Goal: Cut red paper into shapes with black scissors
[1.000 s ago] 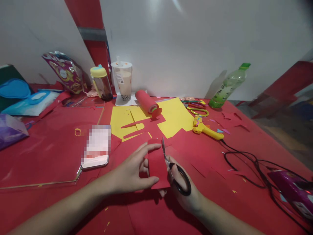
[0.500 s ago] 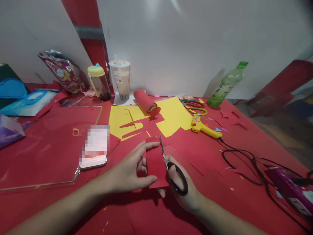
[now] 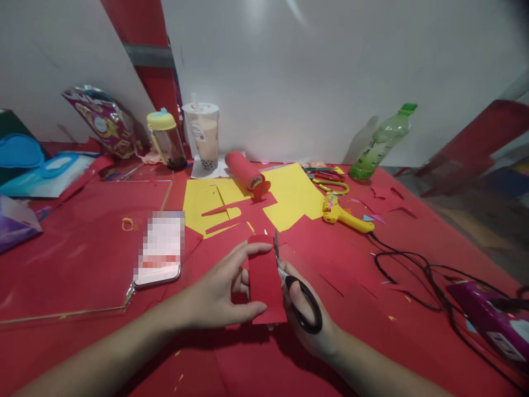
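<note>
Held between the fingers and thumb of my left hand (image 3: pixel 225 284) is a piece of red paper (image 3: pixel 264 278), curved at its far end. Black-handled scissors (image 3: pixel 308 306) are in my right hand (image 3: pixel 318 333), with the thumb through one loop. Their blades point away from me along the paper's right edge. How far apart the blades are is hard to make out. Beyond my hands lie yellow paper sheets (image 3: pixel 287 198) with cut red strips on them. A red paper-wrapped roll (image 3: pixel 243 170) rests on the yellow paper.
A phone (image 3: pixel 159 270) lies left of my hands. Right stand a yellow glue gun (image 3: pixel 347 218), its black cable (image 3: pixel 430 275) and a purple power strip (image 3: pixel 487 317). Along the back are a green bottle (image 3: pixel 382 143), a bubble tea cup (image 3: pixel 206 138) and a yellow-lidded bottle (image 3: pixel 167 140).
The scissors have shifted slightly right and toward me, their blades now lying closer along the paper's edge. The red paper has moved slightly toward me in my left hand.
</note>
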Demonstrator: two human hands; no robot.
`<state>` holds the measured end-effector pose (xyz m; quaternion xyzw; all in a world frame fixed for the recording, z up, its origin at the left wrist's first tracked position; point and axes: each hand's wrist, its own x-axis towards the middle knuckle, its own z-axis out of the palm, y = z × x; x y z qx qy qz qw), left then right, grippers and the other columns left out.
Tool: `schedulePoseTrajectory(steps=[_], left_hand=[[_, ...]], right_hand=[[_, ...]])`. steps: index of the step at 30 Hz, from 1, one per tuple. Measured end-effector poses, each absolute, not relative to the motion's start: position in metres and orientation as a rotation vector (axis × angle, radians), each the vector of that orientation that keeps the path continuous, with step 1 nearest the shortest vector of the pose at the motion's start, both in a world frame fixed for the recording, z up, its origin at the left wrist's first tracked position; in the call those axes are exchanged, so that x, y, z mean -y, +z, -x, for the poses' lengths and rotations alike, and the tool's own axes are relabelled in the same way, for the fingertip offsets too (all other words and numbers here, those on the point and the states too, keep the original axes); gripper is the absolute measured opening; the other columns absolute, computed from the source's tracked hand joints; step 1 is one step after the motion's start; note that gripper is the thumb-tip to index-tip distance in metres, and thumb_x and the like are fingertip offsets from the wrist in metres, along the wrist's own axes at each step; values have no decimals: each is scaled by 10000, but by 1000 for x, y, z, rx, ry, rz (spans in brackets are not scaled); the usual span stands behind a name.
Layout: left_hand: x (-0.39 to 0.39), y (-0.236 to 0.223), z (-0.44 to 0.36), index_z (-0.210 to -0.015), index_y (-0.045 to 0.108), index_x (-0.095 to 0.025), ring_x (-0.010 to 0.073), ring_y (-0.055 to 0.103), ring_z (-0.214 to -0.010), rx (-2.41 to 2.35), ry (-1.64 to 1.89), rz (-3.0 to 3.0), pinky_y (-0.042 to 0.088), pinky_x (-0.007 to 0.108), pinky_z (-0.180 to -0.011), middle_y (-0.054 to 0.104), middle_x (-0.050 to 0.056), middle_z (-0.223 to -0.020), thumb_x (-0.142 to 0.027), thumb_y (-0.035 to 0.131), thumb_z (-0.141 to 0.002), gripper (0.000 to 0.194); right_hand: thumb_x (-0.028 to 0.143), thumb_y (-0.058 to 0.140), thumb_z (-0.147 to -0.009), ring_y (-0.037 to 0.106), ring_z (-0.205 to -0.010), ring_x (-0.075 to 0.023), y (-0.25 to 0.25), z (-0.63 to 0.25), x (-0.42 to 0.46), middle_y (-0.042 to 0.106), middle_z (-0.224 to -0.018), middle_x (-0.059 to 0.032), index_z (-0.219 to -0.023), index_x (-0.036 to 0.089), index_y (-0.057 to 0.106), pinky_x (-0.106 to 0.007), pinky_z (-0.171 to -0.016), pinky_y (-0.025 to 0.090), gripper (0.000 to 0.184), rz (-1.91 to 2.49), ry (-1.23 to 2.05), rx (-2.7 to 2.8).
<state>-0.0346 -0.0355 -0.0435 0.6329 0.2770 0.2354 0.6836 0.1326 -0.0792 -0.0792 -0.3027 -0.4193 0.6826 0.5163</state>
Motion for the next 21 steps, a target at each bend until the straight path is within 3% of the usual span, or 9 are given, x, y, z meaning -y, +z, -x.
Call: schedulePoseTrajectory(steps=[5,21], left_hand=[[35,-41,34,-1275,279,-268,127,606,-798,-565,513,-1358,487,316,-767,597,22,-931,-96,563,-791,587],[34,-37,35,-1255,307,-288,104,595,-763,-597,526,-1388,473,240,-646,591,5,-977,-76,567,-781,581]], right_hand=[[486,487,-837,503,-589,-114,-81,-132,80,574,-763,-23,-853,223,494,-227,-545,421,263,694,1683,953],[527,512,-806,432,-400,-62,-76,-129,79,504,-567,49,-810,205,415,-172,-397,354,336,679,1736,940]])
